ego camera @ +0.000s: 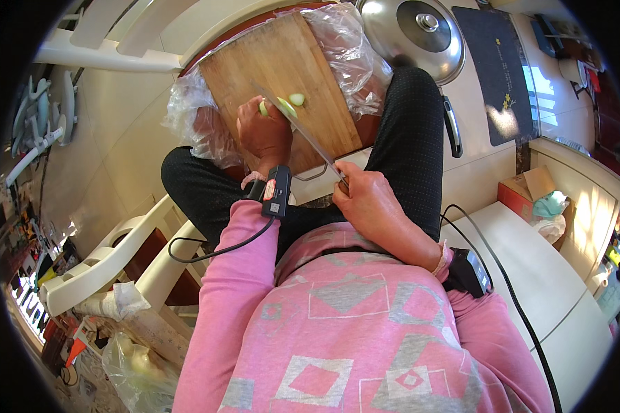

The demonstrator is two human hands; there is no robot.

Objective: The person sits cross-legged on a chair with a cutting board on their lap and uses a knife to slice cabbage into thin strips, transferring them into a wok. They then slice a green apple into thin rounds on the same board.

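A wooden cutting board (274, 57) lies before me on a chair seat, over clear plastic sheeting. My left hand (263, 129) is on the board, its fingers closed around a pale green vegetable (263, 108), mostly hidden by the hand. In my right hand (364, 195) is the handle of a kitchen knife (310, 138). The blade points up and left across the board, against the vegetable beside my left fingers. One slice (288, 107) stands along the blade's far side. Another cut piece (297, 99) lies flat on the board, just right of it.
Clear plastic sheeting (341, 46) spreads around the board. A large pan with a metal lid (429, 46) stands at the upper right, near a dark mat (485, 67). White chairs (119, 263) are at the left. A cardboard box (527, 191) sits at the right. Cables hang from both wrist devices.
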